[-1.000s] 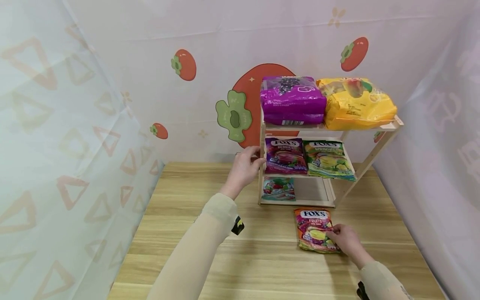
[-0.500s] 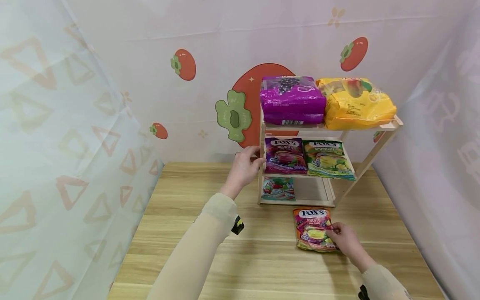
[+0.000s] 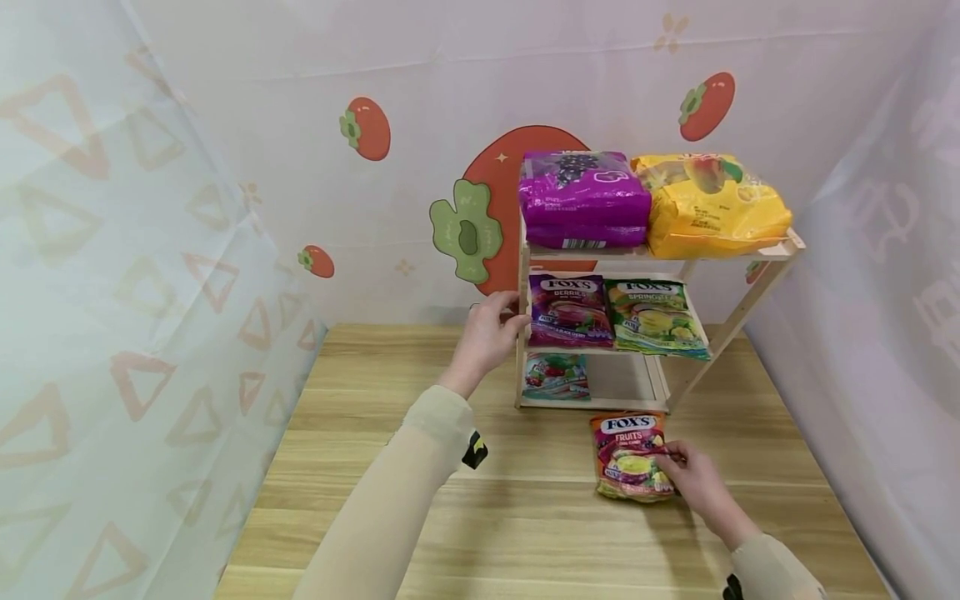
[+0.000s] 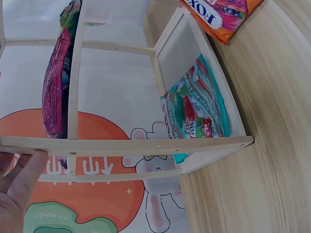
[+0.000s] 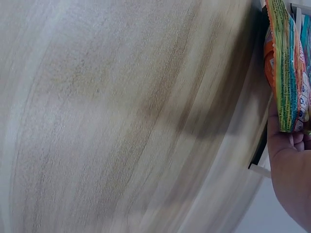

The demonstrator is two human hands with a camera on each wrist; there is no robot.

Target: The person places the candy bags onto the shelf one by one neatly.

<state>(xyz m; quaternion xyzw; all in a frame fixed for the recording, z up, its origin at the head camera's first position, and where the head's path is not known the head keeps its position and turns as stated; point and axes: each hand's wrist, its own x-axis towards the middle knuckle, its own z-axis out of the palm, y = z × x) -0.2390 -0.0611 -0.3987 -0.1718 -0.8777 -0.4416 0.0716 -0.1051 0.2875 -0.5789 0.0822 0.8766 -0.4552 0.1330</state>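
An orange and magenta Fox's Fruits candy bag (image 3: 627,457) is in front of the wooden rack (image 3: 592,406) in the head view. My right hand (image 3: 699,479) pinches its right edge, thumb on the printed front. The right wrist view shows the candy bag (image 5: 287,73) edge-on, standing off the tabletop with the hand (image 5: 291,165) below it. On the rack's left upright, my left hand (image 3: 486,337) grips the wood beside the middle shelf. Thumb and part of the fingers of this hand (image 4: 19,187) show in the left wrist view.
A purple Berries bag (image 3: 572,312) and a green Springtea bag (image 3: 654,317) lie on the middle shelf. One teal bag (image 3: 557,377) lies at the bottom shelf's left. Above sit a big purple pack (image 3: 585,200) and a yellow pack (image 3: 712,208). Patterned cloth walls surround the table.
The Fruits bag shifts slightly left, then back right and a little toward the rack, my right hand moving with it. My left hand stays on the upright.
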